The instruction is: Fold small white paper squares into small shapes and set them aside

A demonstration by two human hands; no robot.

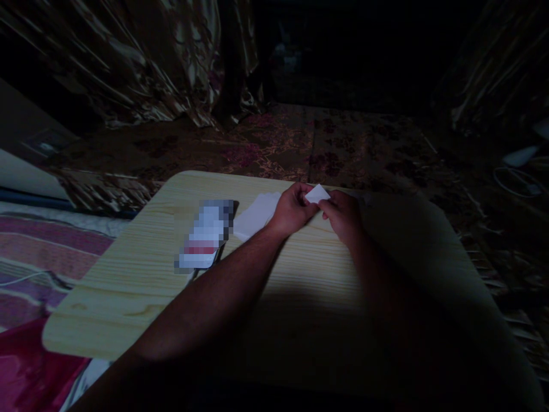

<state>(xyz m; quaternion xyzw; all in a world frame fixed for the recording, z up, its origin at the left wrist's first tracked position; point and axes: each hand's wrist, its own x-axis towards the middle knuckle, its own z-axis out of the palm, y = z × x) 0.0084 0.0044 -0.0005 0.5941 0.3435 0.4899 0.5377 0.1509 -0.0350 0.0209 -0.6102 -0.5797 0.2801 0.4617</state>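
Near the far edge of the wooden table [128,257], both my hands meet around a small folded white paper [318,193] with a pointed top. My left hand [295,209] is closed on the paper's left side, its thumb along the lower edge. From the right, my right hand [343,212] pinches the same paper with thumb and fingers. Some fingertips are hidden behind it. Beside my left wrist lies a stack of white paper sheets [256,216], partly covered by that hand.
A phone [206,234] with a blurred-out screen lies left of the sheets. Striped bedding [55,246] borders the table at left. A patterned cloth-covered seat [274,143] stands behind it, with curtains [180,51] above. A white cable [517,180] lies at far right. The light is dim.
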